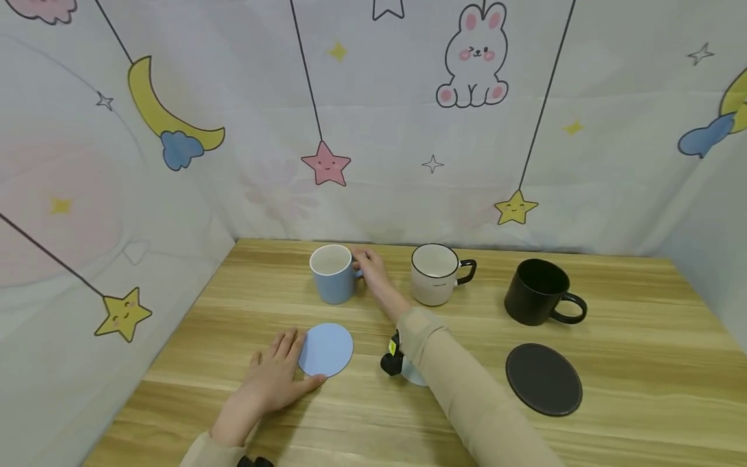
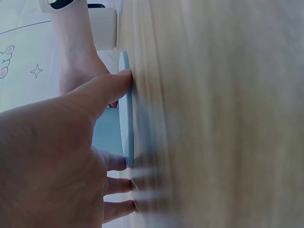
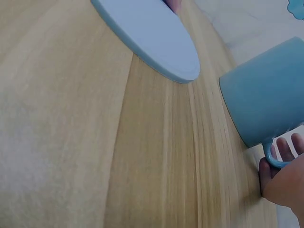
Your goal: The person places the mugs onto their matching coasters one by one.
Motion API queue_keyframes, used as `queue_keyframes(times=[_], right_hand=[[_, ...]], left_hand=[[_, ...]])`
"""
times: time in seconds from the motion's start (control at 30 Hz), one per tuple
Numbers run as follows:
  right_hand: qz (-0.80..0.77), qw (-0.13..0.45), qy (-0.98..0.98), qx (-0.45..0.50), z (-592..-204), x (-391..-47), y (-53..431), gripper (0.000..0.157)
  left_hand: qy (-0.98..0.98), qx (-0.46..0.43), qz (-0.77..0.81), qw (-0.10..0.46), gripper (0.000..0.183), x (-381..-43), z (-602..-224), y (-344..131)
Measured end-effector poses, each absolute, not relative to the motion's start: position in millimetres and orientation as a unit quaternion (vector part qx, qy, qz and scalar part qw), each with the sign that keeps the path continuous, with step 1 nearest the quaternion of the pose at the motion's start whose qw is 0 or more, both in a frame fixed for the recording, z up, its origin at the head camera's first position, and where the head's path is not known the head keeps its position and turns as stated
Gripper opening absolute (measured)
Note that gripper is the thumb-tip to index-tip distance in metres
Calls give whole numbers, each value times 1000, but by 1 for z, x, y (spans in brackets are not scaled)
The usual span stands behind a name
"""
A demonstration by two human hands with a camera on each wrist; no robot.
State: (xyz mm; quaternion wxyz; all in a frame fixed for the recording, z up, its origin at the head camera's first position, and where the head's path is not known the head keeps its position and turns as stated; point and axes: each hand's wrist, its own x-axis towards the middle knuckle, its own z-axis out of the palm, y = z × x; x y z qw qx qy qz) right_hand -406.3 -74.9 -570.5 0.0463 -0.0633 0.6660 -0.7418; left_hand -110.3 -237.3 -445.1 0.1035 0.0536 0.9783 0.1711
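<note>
Blue mug (image 1: 334, 280) stands upright just left of the middle of the frame, and a flat blue coaster (image 1: 328, 351) lies below it in the picture. Going from the left, I see the left hand (image 1: 274, 376) with its fingers spread apart, thumb and a fingertip touching the coaster's edge. I think the coaster is light and stiff, so lifting it by the edge should work. Next comes the mug — I guess it's hard, a bit heavy and slick on its round side, and it could chip if knocked. Its handle (image 3: 268, 151), on the right side, looks like the best place to hold. The right hand (image 1: 376, 275) is there, its fingers pinching the handle. For looks, the coaster is pale, round and thin; the mug is a deeper blue outside — and whitish inside.
</note>
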Motion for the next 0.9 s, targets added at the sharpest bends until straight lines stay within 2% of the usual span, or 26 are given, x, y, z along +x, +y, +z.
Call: queue_keyframes(times=[0.07,0.1,0.2,0.9], right_hand=[[-728,46,683,-41,-505,-354,-65,43],[-725,49,686,-34,-502,-352,-66,42],[-711,58,700,-9,-458,-318,-61,37],[-725,41,687,-11,-451,-313,-62,20]], left_hand=[[978,54,170,106,102,-111,-444,-237],[978,55,171,105,102,-111,-444,-237],[979,57,169,95,101,-110,-448,-239],[980,51,165,101,100,-113,-450,-240]])
